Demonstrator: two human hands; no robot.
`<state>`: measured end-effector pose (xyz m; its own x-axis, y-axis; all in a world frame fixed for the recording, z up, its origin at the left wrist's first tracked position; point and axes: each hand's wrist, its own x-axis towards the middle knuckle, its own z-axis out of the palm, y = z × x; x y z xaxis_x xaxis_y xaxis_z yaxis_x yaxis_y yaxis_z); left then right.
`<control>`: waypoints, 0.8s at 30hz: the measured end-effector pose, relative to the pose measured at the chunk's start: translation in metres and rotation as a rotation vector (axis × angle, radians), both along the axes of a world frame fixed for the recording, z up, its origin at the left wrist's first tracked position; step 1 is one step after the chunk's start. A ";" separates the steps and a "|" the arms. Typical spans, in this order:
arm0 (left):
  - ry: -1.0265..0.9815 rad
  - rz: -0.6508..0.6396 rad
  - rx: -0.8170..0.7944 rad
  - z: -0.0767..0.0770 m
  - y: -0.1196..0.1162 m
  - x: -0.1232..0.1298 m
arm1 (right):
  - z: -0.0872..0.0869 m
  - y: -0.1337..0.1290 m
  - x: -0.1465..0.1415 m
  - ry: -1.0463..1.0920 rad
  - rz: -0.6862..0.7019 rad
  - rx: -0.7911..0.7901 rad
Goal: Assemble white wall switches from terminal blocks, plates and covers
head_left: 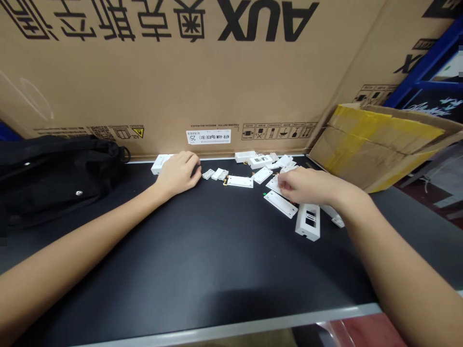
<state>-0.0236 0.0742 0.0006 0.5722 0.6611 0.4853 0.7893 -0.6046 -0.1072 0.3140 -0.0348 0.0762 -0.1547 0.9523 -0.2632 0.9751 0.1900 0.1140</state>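
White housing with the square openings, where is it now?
In the head view, the white housing sits right of centre on the black table, just below the right hand and beside a long white plate.

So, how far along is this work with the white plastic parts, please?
Hard to tell exactly. Looks done: a few white plastic covers lie apart, singly, on the black bench top. In hand: the right hand touches a white cover, and the left hand rests against a white casing. Left: a loose heap of white parts by the carton.
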 end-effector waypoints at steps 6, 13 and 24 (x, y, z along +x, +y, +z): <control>0.004 -0.006 -0.151 -0.003 -0.023 0.026 | -0.001 0.000 -0.003 -0.017 -0.016 -0.005; -0.023 -0.091 -0.226 -0.003 -0.036 0.036 | -0.003 0.001 -0.010 -0.061 0.020 0.027; -0.038 -0.245 -0.247 -0.001 -0.047 0.041 | -0.014 0.007 -0.009 -0.078 0.005 0.098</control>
<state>0.0173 0.0273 -0.0008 0.7134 0.6060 0.3520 0.6178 -0.7809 0.0923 0.3049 -0.0274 0.0624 -0.1424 0.9733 -0.1802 0.9616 0.1791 0.2078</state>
